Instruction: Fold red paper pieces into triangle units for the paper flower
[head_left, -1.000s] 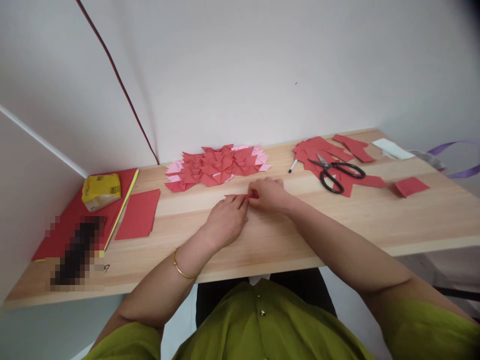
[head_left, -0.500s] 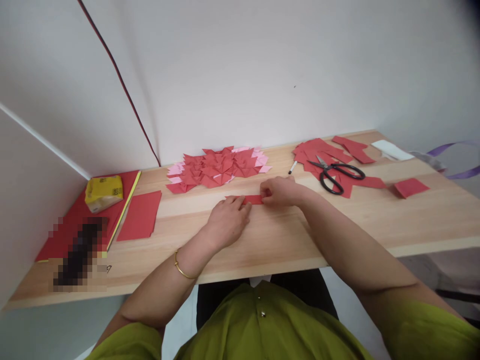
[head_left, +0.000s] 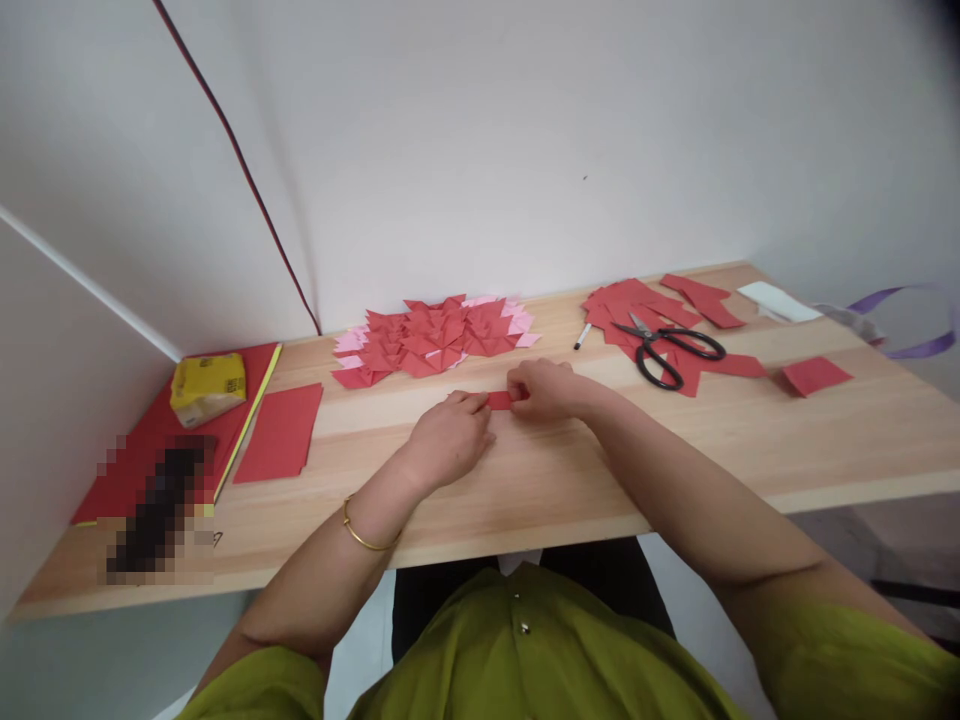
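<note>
A narrow folded strip of red paper (head_left: 499, 401) lies on the wooden table between my hands. My left hand (head_left: 452, 440) rests over its left end, fingers bent together and holding it against the tabletop. At the other end, my right hand (head_left: 547, 390) is closed, with thumb and fingertips pinching the paper. Most of the strip is hidden under the fingers. Just behind my hands sits a cluster of folded red and pink paper pieces (head_left: 439, 338).
On the right, black-handled scissors (head_left: 655, 350) lie on red paper cutouts (head_left: 630, 300), near a pen (head_left: 583, 336) and a small red paper (head_left: 817, 376). Leftward are a stack of red sheets (head_left: 280, 432) and a yellow packet (head_left: 208, 388) on a red folder. A wall stands behind.
My right hand has slid left along the strip, closer to my left hand, so less red paper shows between them. My left hand has shifted slightly left.
</note>
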